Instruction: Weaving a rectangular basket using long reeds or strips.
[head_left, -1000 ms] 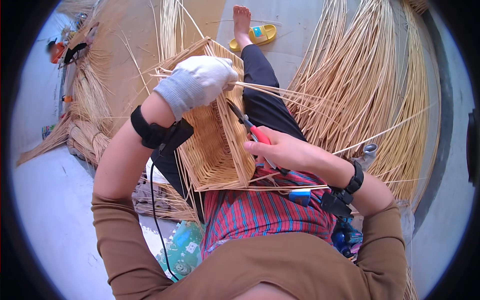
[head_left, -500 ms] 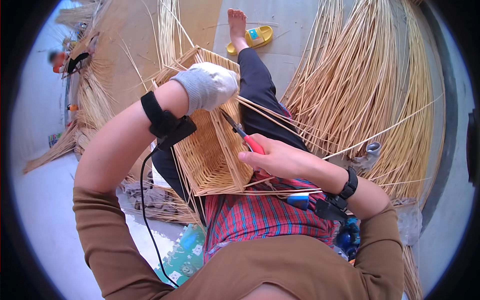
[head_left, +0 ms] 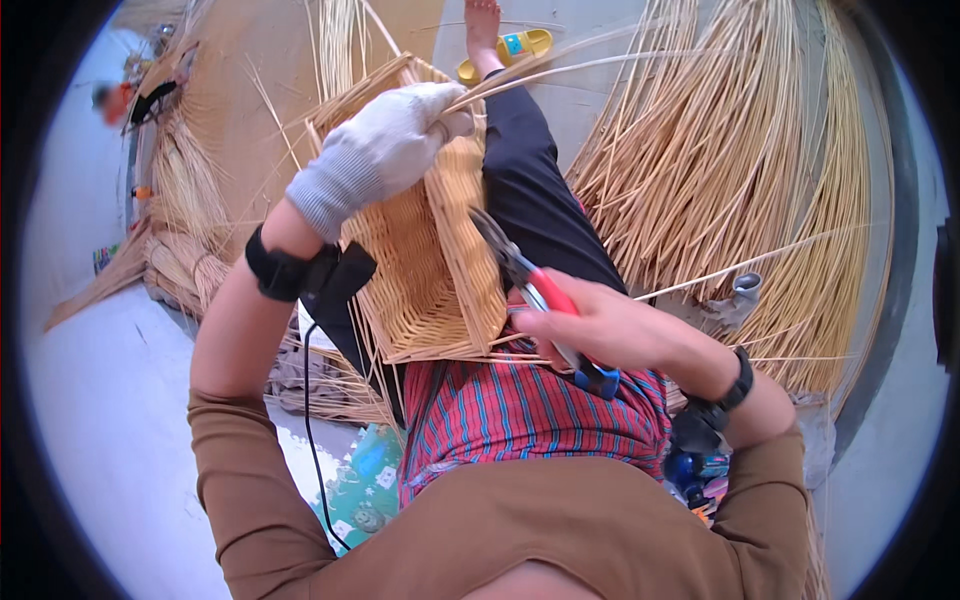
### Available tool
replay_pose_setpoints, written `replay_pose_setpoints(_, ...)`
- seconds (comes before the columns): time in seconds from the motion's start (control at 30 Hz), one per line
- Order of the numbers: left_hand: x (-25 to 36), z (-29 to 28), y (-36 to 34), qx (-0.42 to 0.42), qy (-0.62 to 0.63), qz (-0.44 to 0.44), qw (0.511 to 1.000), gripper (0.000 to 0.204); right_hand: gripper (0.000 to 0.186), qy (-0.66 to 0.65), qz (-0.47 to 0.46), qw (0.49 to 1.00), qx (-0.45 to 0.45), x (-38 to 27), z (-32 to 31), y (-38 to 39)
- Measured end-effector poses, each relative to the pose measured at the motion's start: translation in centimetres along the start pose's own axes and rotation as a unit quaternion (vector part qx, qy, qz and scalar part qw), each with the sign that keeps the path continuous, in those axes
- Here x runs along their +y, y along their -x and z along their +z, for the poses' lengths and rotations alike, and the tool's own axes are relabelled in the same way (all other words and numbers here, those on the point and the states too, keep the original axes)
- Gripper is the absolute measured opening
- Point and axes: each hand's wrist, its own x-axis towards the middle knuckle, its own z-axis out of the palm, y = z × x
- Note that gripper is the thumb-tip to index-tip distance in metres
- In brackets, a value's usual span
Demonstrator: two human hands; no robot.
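A rectangular wicker basket [head_left: 425, 290] lies across my lap, its open side facing up and loose ends sticking out along the rim. Over the basket's far right rim, my left hand [head_left: 395, 140], in a whitish-grey knit glove, pinches a few long wicker strands [head_left: 570, 68] that stretch off to the right. My bare right hand [head_left: 605, 320] grips a pair of pliers or cutters [head_left: 545, 290] with red and blue handles. The tool's dark jaws are parted, just right of the basket's right wall and apart from the strands.
A big fan of wicker rods [head_left: 700, 170] covers the floor at right, beside a grey cloth or glove [head_left: 742, 295]. More bundles [head_left: 185, 180] lie at far left near another person [head_left: 112, 103]. A yellow slipper [head_left: 535, 45] sits beside my bare foot [head_left: 482, 25].
My left hand has drawn back a little and now holds strands swung upward toward the far right. The tool has come away from the basket rim, and its jaws have spread.
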Motion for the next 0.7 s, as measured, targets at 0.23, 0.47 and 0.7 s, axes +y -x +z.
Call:
replay_pose_setpoints(0.23, 0.1, 5.1, 11.3, -0.024, 0.204, 0.017, 0.978, 0.013, 0.046, -0.055, 0.191, 0.972, -0.125, 2.4, 3.1, 6.2)
replay_pose_setpoints(0.47, 3.9, 10.7, 17.8, 0.091, 0.206, -0.03, 0.974, 0.023, 0.045, -0.038, 0.237, 0.968, -0.068, 3.3, 6.4, 5.8)
replay_pose_setpoints(0.7, 4.1, 13.4, 18.9, 0.201, 0.268, -0.032, 0.942, 0.024, 0.05, 0.0, 0.252, 0.967, -0.029, 2.9, 8.0, 4.9)
